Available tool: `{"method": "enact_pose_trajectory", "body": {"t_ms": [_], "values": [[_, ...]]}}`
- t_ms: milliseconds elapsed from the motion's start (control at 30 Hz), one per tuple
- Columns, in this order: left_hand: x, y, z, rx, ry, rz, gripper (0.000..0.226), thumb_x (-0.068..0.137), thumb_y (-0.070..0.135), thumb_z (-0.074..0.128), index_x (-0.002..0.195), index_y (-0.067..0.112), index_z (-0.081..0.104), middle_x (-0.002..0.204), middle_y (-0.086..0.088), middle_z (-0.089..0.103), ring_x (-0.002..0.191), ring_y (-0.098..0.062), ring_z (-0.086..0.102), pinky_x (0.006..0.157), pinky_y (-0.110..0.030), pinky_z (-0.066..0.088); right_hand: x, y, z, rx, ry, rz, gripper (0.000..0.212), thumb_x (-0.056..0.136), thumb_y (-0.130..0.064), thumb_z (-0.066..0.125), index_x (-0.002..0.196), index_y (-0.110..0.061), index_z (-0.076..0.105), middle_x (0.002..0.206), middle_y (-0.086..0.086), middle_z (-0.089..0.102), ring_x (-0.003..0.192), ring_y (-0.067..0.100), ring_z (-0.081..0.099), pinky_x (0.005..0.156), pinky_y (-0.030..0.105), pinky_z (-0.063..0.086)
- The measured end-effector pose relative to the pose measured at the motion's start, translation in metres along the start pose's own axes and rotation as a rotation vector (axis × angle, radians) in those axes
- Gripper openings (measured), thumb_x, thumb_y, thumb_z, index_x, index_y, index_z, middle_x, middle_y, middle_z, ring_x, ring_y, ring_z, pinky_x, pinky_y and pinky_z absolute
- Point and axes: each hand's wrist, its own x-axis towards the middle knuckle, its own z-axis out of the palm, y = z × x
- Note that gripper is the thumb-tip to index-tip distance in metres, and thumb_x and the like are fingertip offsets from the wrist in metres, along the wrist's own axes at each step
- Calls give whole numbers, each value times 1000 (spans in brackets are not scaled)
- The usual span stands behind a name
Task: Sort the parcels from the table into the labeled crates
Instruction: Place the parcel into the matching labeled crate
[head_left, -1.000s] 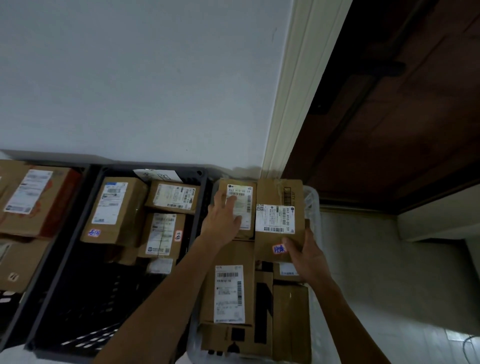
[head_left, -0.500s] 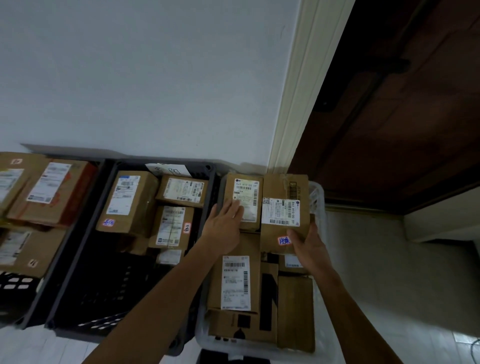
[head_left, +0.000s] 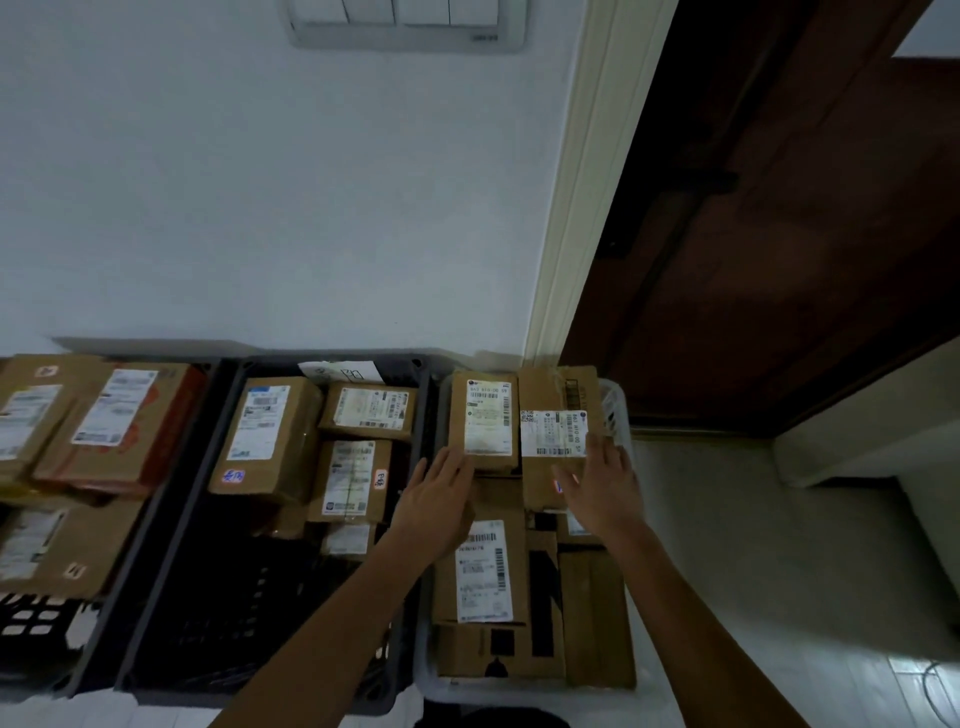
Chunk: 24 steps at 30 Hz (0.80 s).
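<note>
Your left hand (head_left: 434, 501) lies flat with its fingers straight and together, holding nothing; the fingertips (head_left: 457, 460) touch the near bottom edge of the narrow parcel (head_left: 485, 423) just ahead of it. Your right hand (head_left: 602, 491) is spread wide, fingers relaxed and apart, gripping nothing; it hovers over or rests on the wider parcel (head_left: 553, 434) — you cannot tell from here whether the palm actually touches the cardboard. That parcel sits under and ahead of your right fingers, side by side with the narrow one and touching it, both at the far end of the white crate (head_left: 615, 410).

Below your left wrist, nearer to you, a long parcel (head_left: 485, 571) with a tall white label lies flat in the same crate, and more brown boxes (head_left: 592, 618) fill the space beneath your right forearm.

To the left of your left hand stands the dark crate (head_left: 208, 499), with four or so labelled parcels (head_left: 265, 434) packed at its far end and its near half showing bare lattice floor. Further left again, well apart from both hands, another crate (head_left: 31, 623) holds larger boxes (head_left: 119, 421).

Beyond your fingertips rises a pale wall (head_left: 260, 182) with a switch plate (head_left: 405, 23) at the top, and past your right hand a dark wooden door (head_left: 779, 234)
</note>
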Motion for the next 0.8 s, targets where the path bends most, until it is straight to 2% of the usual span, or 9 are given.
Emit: {"method": "enact_pose_trajectory", "body": {"t_ms": [133,233,400,533,800], "values": [[2,0,-30,-27,73,33,64,103,31,41,158,13,16,166,-7,14,155,-23,4,126,-44,7,-4,-20,-18,-40,-18,-15,70,99,-52,51,155,-16,27,159,11,34,146,31,30,116,50,36],[-1,-2,-57,-32,126,57,58,101,30,43,153,14,23,161,-6,24,153,-24,11,124,-45,17,-12,-43,-36,-24,-32,-41,69,100,-50,50,155,-16,28,160,9,33,148,30,27,117,52,34],[-10,2,-117,-17,209,77,57,103,30,42,153,9,25,161,-9,23,151,-28,18,124,-42,16,-23,-78,-83,-104,-43,-121,64,103,-45,48,155,-12,29,159,12,34,149,32,27,119,51,32],[-31,13,-175,4,260,11,60,105,30,39,157,9,18,166,-12,12,154,-26,11,125,-41,11,-32,-104,-137,-152,-39,-251,55,105,-39,45,148,-7,37,150,14,42,139,30,37,109,42,39],[-113,46,-277,-14,415,-174,62,104,36,43,156,10,22,165,-9,20,150,-25,23,121,-41,21,-73,-153,-234,-281,54,-514,65,104,-48,43,152,-5,32,154,17,39,140,34,37,112,46,39]]}}
